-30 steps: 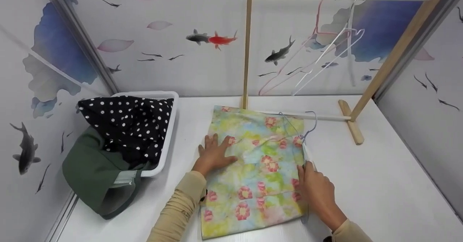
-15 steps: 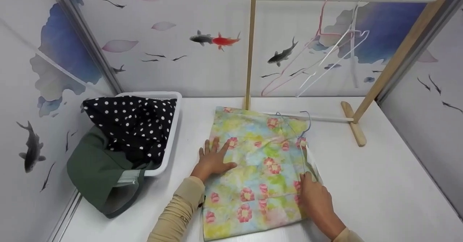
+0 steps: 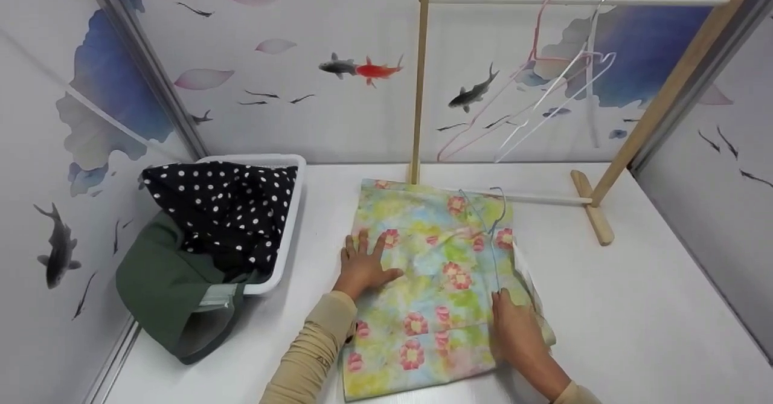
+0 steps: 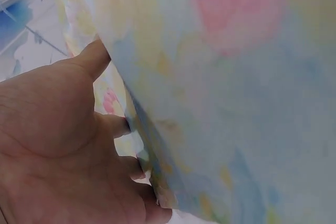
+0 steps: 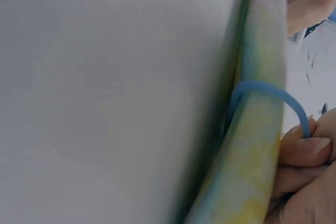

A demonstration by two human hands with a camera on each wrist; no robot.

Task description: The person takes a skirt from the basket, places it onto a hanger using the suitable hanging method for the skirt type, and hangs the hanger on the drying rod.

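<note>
Flowered cloth (image 3: 426, 271), lower centre, long axis running top to bottom. Blue hanger (image 5: 265, 88) at its right side, hook toward frame top. Left hand (image 3: 366, 270) spread on cloth; right hand (image 3: 520, 331) pinches hanger wire.

A blue hanger (image 3: 491, 232) (thin) overlaps the spread floral cloth (image 3: 426, 277).

Toward back left corner of white desk (image 3: 640, 307), white plastic basket (image 3: 291, 223) with white-dotted black cloth (image 3: 232, 211), dark green cloth (image 3: 158, 289); at back edge, pale wooden clothes rack (image 3: 663, 102)
</note>
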